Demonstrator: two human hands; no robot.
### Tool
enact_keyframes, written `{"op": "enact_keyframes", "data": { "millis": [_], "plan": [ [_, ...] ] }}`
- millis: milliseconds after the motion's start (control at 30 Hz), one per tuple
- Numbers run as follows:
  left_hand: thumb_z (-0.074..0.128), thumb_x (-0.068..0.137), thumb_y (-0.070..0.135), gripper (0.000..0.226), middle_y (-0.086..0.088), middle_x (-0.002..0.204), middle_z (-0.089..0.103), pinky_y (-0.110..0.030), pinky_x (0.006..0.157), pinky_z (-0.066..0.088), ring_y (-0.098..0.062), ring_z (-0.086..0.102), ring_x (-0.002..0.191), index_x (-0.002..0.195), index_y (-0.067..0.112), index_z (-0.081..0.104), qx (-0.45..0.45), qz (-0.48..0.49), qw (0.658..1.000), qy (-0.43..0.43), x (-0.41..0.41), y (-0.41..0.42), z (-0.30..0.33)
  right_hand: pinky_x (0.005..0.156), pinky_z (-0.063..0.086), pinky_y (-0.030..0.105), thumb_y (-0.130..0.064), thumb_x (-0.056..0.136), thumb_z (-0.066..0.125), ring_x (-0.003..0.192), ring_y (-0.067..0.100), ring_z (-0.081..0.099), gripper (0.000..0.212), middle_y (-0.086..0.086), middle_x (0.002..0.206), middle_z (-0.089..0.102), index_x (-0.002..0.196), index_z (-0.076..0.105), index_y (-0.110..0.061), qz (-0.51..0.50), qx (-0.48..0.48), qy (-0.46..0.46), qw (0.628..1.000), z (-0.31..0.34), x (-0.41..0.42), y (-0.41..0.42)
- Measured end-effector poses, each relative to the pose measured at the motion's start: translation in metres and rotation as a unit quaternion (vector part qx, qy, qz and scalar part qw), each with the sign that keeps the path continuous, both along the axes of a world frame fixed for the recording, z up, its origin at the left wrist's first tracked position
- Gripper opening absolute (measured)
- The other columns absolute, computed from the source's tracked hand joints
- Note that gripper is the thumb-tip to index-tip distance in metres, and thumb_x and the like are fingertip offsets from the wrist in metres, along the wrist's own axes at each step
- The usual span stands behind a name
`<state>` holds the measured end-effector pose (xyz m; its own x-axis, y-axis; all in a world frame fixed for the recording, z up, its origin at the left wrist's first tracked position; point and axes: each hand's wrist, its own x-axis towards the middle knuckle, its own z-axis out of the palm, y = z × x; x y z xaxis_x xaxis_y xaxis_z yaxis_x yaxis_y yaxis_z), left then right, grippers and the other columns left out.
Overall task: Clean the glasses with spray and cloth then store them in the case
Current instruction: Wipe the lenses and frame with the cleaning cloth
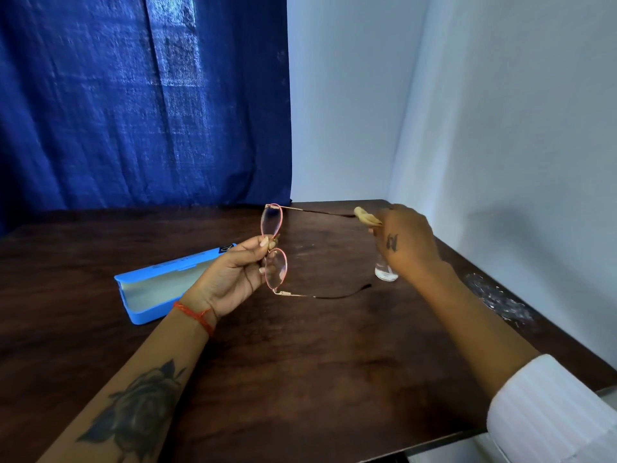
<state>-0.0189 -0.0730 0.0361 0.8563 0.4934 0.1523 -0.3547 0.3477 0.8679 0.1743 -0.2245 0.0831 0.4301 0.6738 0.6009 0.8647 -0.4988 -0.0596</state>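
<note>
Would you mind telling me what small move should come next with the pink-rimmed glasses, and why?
Probably bring the right hand, which pinches a small yellowish cloth at the far temple arm's tip, back toward the lenses to wipe them. The left hand holds the pink-rimmed glasses at the bridge, arms unfolded, and the open blue case waits on the dark wooden table.

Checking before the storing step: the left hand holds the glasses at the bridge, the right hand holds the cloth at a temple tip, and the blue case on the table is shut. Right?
Not quite. The head view shows the case lying open, its pale lining visible. The rest holds: the left hand holds the glasses at the bridge, and the right hand holds the cloth at a temple tip.
</note>
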Motion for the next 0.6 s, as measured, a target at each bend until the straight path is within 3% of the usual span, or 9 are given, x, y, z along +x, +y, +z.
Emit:
{"op": "enact_keyframes", "data": {
  "millis": [133,200,267,400,500,600],
  "plan": [
    [0.047,0.078,0.011,0.012,0.003,0.063,0.055,-0.012,0.050,0.044,-0.003,0.047,0.053,0.079,0.011,0.059,0.001,0.008,1.000,-0.019,0.002,0.002,-0.003,0.049,0.029,0.026,-0.023,0.085,0.064,0.057,0.016,0.048,0.015,-0.004,0.058,0.050,0.073,0.062,-0.014,0.071,0.081,0.112,0.988,0.000,-0.007,-0.023],
    [0.049,0.080,0.012,0.018,0.003,0.066,0.057,-0.011,0.053,0.045,-0.002,0.048,0.057,0.074,0.014,0.066,-0.003,0.025,0.999,-0.022,0.006,0.001,-0.005,0.051,0.034,0.019,-0.022,0.080,0.069,0.060,0.005,0.051,0.004,-0.010,0.064,0.056,0.081,0.066,-0.019,0.136,0.108,0.174,0.969,-0.008,-0.021,-0.031],
    [0.046,0.087,0.009,0.023,0.004,0.069,0.059,-0.011,0.054,0.045,-0.001,0.050,0.058,0.075,0.014,0.065,-0.004,0.048,0.998,-0.029,0.008,0.001,-0.007,0.058,0.041,0.008,-0.018,0.075,0.074,0.072,-0.002,0.059,0.021,-0.014,0.078,0.063,0.093,0.065,-0.022,0.215,0.123,0.214,0.945,-0.020,-0.037,-0.037],
    [0.041,0.094,0.007,0.023,0.005,0.072,0.059,-0.011,0.058,0.049,0.000,0.054,0.058,0.082,0.014,0.060,-0.006,0.079,0.996,-0.027,0.013,-0.001,-0.010,0.059,0.038,0.004,-0.007,0.071,0.075,0.068,-0.006,0.059,0.023,-0.015,0.077,0.065,0.086,0.063,-0.020,0.333,0.035,0.227,0.915,-0.048,-0.058,-0.036],
    [0.043,0.093,0.007,0.020,0.006,0.073,0.062,-0.011,0.060,0.051,0.000,0.055,0.059,0.084,0.014,0.059,0.004,0.100,0.995,-0.016,0.016,-0.004,-0.013,0.063,0.038,0.008,-0.007,0.069,0.072,0.067,-0.004,0.056,0.019,-0.013,0.076,0.067,0.081,0.070,-0.021,0.328,-0.033,0.191,0.925,-0.058,-0.064,-0.026],
    [0.043,0.093,0.007,0.020,0.009,0.069,0.065,-0.013,0.062,0.052,0.000,0.057,0.060,0.084,0.014,0.060,0.008,0.114,0.993,-0.016,0.018,-0.005,-0.014,0.073,0.043,0.018,-0.012,0.072,0.074,0.078,0.002,0.060,0.021,-0.005,0.087,0.072,0.091,0.073,-0.022,0.320,-0.090,0.193,0.923,-0.062,-0.066,-0.017]
  ]
}}
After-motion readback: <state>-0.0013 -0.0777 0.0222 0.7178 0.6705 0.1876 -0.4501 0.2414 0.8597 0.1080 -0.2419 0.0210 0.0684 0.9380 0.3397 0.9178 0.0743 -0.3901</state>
